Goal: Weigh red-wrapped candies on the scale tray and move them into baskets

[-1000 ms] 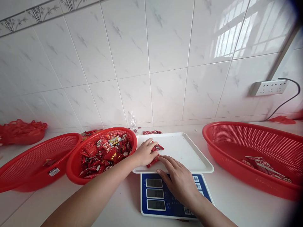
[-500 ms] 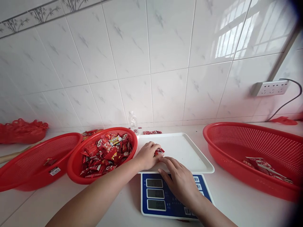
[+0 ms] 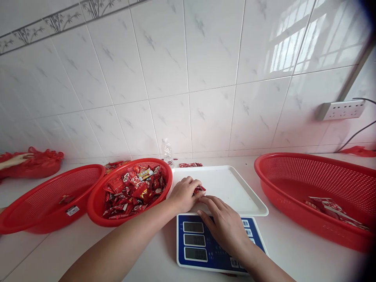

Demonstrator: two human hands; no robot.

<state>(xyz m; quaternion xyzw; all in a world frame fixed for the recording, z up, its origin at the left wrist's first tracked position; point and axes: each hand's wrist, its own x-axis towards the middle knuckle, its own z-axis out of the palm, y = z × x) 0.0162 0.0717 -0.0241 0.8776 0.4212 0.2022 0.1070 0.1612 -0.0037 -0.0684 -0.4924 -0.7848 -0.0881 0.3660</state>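
My left hand is closed around red-wrapped snack packets above the white tray of a digital scale. How many packets it holds is hidden by the fingers. Close beside it, my right hand hovers over the scale's blue panel, fingers stretched and slightly bent, with nothing visible in it. Its fingertips come near the left thumb. To the left, a red basket is heaped with similar red snack packets.
A red basket at the right holds a few flat wrappers. Another basket at far left has a small packet inside. Behind the tray are a clear bottle and a red-white strip. Another person's hand touches red bags.
My two hands have kept nearly the same pose; the view has shifted slightly. At far left, the other person's hand has moved up onto the red bags.
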